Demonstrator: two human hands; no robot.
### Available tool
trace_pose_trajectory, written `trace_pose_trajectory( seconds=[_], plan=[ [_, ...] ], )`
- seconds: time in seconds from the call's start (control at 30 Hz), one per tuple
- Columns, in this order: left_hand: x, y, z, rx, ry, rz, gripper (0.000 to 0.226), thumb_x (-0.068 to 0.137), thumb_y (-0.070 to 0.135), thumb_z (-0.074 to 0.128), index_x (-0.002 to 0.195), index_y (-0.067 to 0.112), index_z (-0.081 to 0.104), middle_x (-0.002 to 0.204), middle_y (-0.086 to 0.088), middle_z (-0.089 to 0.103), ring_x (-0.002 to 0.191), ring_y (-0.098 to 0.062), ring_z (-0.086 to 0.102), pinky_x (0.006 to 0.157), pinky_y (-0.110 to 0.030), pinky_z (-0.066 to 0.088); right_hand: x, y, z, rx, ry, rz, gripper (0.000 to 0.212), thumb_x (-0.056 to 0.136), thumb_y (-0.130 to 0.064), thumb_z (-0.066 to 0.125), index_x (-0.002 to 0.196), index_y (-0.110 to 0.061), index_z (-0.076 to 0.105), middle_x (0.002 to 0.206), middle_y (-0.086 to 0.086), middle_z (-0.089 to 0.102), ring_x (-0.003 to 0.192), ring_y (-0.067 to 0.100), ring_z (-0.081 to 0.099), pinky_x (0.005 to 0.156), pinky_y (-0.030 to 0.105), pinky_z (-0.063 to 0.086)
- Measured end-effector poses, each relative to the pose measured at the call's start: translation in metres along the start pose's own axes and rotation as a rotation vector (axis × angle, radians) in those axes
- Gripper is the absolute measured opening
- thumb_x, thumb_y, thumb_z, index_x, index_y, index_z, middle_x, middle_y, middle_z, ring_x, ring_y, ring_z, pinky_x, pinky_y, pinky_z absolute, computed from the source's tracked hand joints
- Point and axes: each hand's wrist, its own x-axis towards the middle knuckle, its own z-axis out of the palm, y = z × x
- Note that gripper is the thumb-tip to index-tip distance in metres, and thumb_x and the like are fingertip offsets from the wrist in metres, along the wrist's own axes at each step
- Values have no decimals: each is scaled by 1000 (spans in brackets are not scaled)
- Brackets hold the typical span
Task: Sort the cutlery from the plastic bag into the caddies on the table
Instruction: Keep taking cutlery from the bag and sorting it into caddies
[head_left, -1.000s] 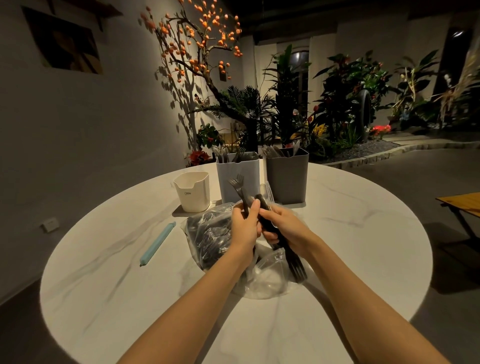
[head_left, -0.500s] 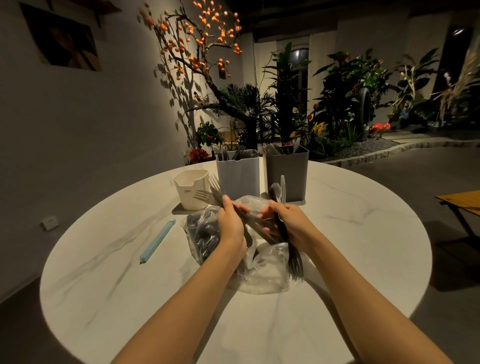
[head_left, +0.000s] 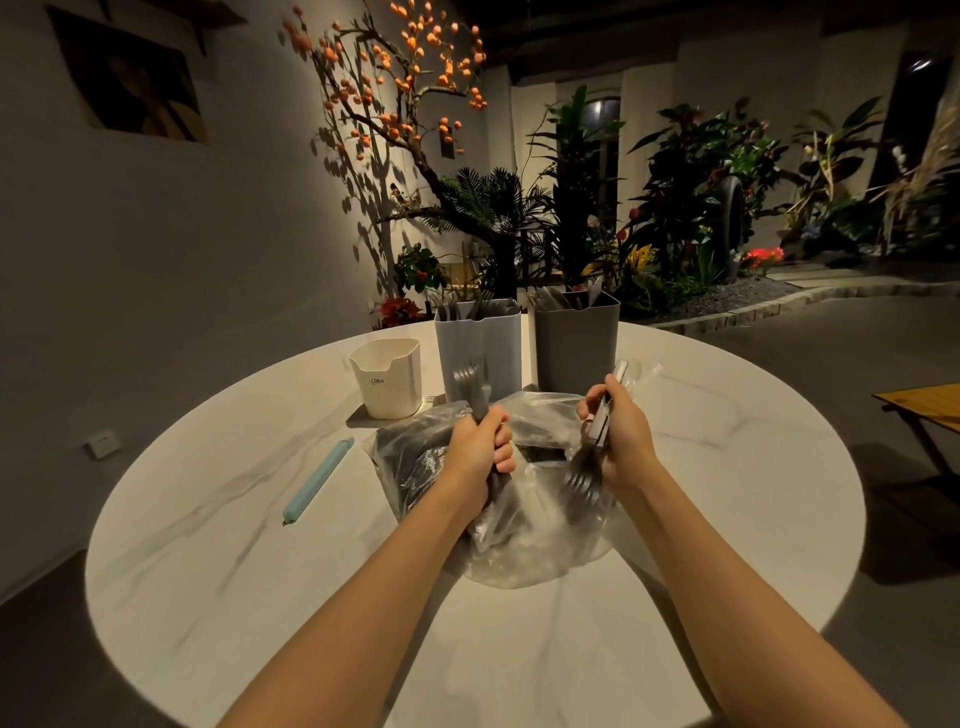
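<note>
A clear plastic bag (head_left: 415, 457) of dark cutlery lies in the middle of the round white table (head_left: 208, 545). My left hand (head_left: 475, 449) grips a bunch of forks (head_left: 470, 382), tines up, above the bag. My right hand (head_left: 621, 436) holds a separate bundle of cutlery (head_left: 582, 470) with fork tines pointing down toward me and pale handles sticking up. Behind the bag stand three caddies: a small white one (head_left: 387, 376), a light grey one (head_left: 478, 340) and a dark grey one (head_left: 576, 338). Both grey caddies hold cutlery.
A pale blue bag clip (head_left: 318, 480) lies on the table left of the bag. A wall is close on the left and plants stand behind the table. A wooden bench edge (head_left: 924, 402) shows at the far right.
My hands have pulled apart: the left now holds its forks upright above the bag, and the right has moved right with its own bundle.
</note>
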Motion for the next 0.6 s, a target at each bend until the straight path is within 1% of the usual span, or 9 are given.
trace_pose_trajectory(
  seconds=[0.07, 0.17, 0.23, 0.3, 0.37, 0.43, 0.5, 0.53, 0.6],
  plan=[
    [-3, 0, 0, 95, -44, 11, 23, 103, 16, 41, 82, 9, 48, 53, 2, 39, 38, -6, 30, 36, -17, 25, 2, 0, -4, 76, 53, 70, 38, 103, -35, 39, 71, -17, 50, 52, 0, 54, 39, 6, 43, 35, 14, 31],
    [-7, 0, 2, 198, -129, 38, 25, 101, 24, 48, 80, 10, 50, 58, 1, 42, 44, -7, 32, 40, -17, 27, 3, -1, -5, 113, 109, 139, 35, 101, -38, 43, 75, -17, 49, 60, 3, 56, 40, 7, 42, 36, 14, 34],
    [-8, -1, 3, 195, -140, 45, 26, 100, 28, 49, 81, 11, 51, 58, 0, 41, 45, -8, 32, 40, -18, 27, 3, 0, -2, 116, 114, 149, 33, 101, -39, 43, 78, -16, 49, 70, 5, 54, 48, 9, 42, 37, 15, 38],
    [-8, -4, 5, 105, -154, 34, 27, 102, 27, 43, 83, 10, 51, 59, -1, 41, 42, -7, 31, 38, -18, 25, 1, 1, 2, 141, 104, 149, 32, 101, -39, 43, 83, -14, 51, 75, 7, 55, 55, 12, 47, 38, 15, 44],
    [-8, -6, 5, -25, -162, -5, 31, 102, 20, 32, 80, 8, 51, 59, -2, 42, 39, -7, 28, 38, -18, 23, -1, 2, 5, 196, 102, 152, 33, 101, -40, 42, 86, -12, 53, 79, 9, 59, 60, 14, 56, 46, 17, 51],
    [-8, -6, 5, -109, -164, -20, 29, 95, 11, 28, 70, 10, 44, 55, 0, 38, 39, -7, 26, 38, -18, 23, -3, 4, 7, 281, 95, 169, 35, 101, -39, 43, 92, -8, 55, 86, 12, 61, 65, 17, 62, 48, 19, 54],
    [-8, -5, 4, -113, -160, 15, 27, 87, 1, 29, 64, 13, 37, 53, 1, 35, 41, -8, 26, 40, -19, 25, -4, 7, 8, 399, 55, 215, 35, 100, -38, 45, 107, -5, 52, 98, 16, 61, 64, 21, 68, 45, 22, 54],
    [-7, -5, 4, -100, -164, 41, 29, 84, -4, 32, 61, 13, 37, 52, 2, 34, 42, -8, 26, 41, -19, 26, -5, 9, 10, 453, 29, 238, 37, 99, -38, 46, 116, -5, 49, 106, 18, 60, 63, 22, 70, 45, 23, 54],
    [-8, -6, 6, -60, -173, 93, 38, 87, -7, 42, 57, 14, 47, 51, 3, 37, 43, -7, 29, 44, -19, 27, -5, 14, 12, 478, -12, 253, 41, 99, -37, 46, 125, -6, 43, 116, 21, 57, 62, 23, 72, 47, 25, 56]
  ],
)
